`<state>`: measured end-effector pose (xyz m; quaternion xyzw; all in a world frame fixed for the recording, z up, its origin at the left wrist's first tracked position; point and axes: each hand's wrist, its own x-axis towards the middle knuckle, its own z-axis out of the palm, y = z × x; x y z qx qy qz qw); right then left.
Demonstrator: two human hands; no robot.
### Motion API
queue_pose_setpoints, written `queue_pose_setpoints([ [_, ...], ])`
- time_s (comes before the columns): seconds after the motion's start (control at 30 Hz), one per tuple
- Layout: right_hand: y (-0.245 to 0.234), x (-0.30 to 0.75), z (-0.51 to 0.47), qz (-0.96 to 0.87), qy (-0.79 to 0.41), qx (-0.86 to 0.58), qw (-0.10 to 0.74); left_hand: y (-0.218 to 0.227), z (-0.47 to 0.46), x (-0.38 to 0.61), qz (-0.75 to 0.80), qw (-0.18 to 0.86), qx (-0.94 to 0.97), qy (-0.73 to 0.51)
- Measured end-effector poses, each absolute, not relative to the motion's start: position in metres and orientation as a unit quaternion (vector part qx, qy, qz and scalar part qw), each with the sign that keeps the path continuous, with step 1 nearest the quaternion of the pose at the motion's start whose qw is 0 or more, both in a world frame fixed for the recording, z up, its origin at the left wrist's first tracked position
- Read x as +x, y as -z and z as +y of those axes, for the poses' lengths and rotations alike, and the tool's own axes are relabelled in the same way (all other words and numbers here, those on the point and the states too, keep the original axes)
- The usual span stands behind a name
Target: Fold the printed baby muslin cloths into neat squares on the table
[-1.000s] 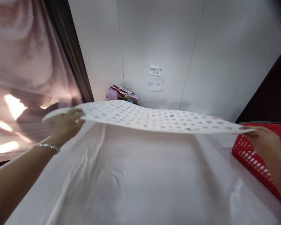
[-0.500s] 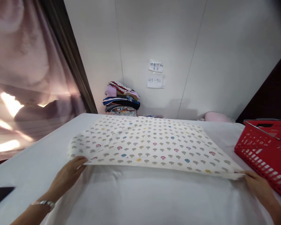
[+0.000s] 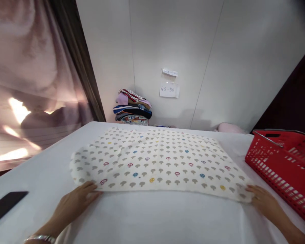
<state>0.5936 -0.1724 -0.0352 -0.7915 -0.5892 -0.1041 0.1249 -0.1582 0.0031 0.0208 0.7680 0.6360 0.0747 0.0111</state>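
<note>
Loosely, left hand (image 3: 75, 203) and right hand (image 3: 263, 202) lie flat on the mushroom-print cloth (image 3: 157, 162) corners; wall note (image 3: 169, 90) reads "45-50".

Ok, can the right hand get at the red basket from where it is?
Probably yes: the right hand rests on the patterned cloth, the red basket just beside it, nothing between.

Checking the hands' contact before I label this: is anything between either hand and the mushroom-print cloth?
Nothing visible. The left hand and right hand each touch a near corner of the mushroom-print cloth. The red basket stands apart, to the right.
</note>
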Motion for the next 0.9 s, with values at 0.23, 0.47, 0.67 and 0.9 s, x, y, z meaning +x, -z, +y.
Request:
queue_pose_setpoints([
  [0.23, 0.044, 0.566, -0.178, -0.635, 0.039, -0.765, 0.104, -0.019, 0.006, -0.110, 0.448, 0.000, 0.886, -0.122],
  [0.47, 0.044, 0.563, -0.194, -0.633, -0.006, -0.760, 0.149, -0.020, 0.013, -0.093, 0.474, 0.089, 0.868, -0.120],
  [0.67, 0.027, 0.550, -0.194, -0.598, -0.023, -0.777, 0.196, -0.053, 0.006, -0.078, 0.574, 0.085, 0.811, -0.075],
  [0.9, -0.006, 0.550, -0.184, -0.564, 0.045, -0.788, 0.241, -0.070, 0.009, -0.078, 0.574, -0.014, 0.812, -0.110],
])
